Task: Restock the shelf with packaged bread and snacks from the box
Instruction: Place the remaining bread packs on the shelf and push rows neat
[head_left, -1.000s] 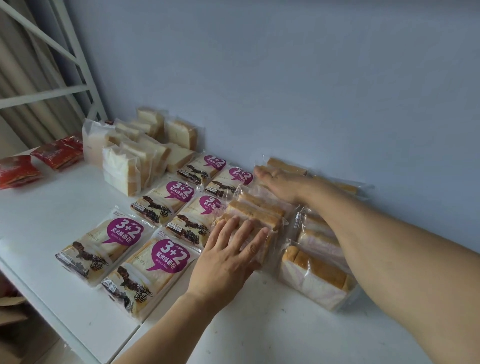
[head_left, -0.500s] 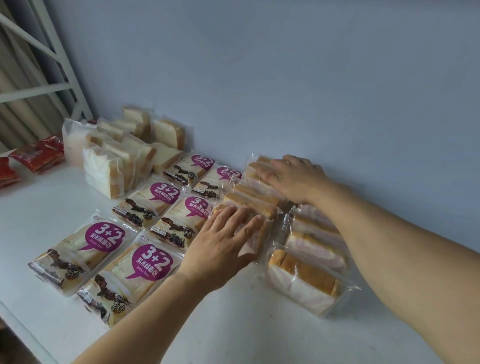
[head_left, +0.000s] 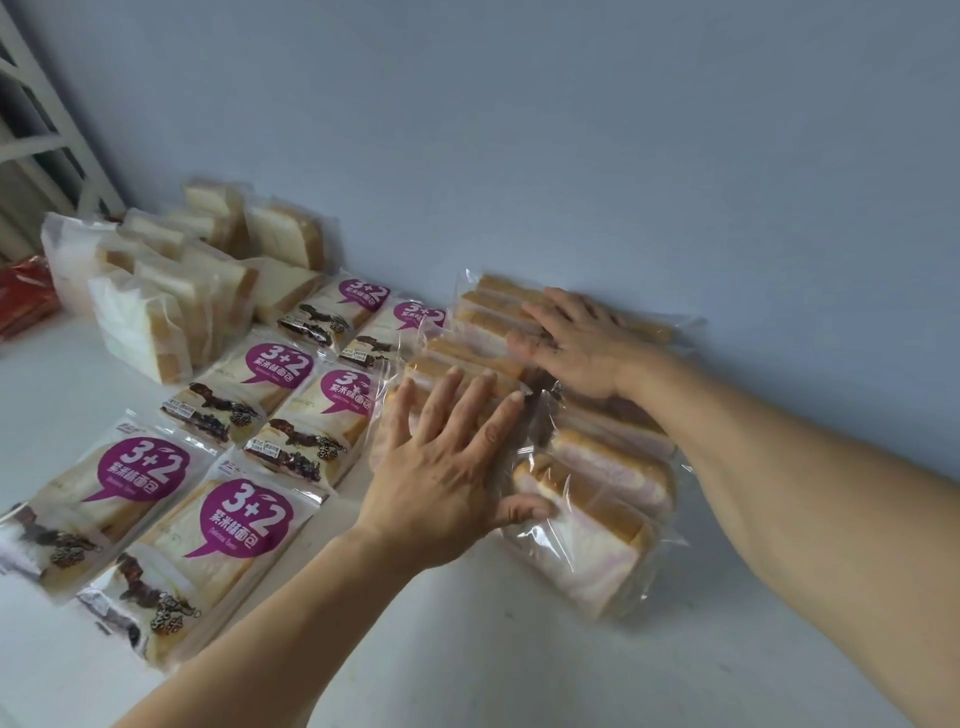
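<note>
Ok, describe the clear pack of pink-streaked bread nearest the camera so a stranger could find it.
Start at the blue-grey wall and the white shelf below it. Right of the purple-labelled bread packs lie clear packs; it is the front one, beside the left hand's thumb, untouched by the right hand.

Shelf (head_left: 493, 649) white; wall (head_left: 571, 130) pale blue-grey. Bread packs (head_left: 244, 525): purple speech-bubble label, white "3+2". Clear-wrapped slices (head_left: 587, 545): golden crust, white crumb, pink swirl. Snack packet (head_left: 26, 296) red.

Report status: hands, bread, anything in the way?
Left hand flat, open, on clear-wrapped bread packs. Right hand flat, open, on the rear packs by the wall. Purple-label packs close alongside; nothing blocking.
</note>
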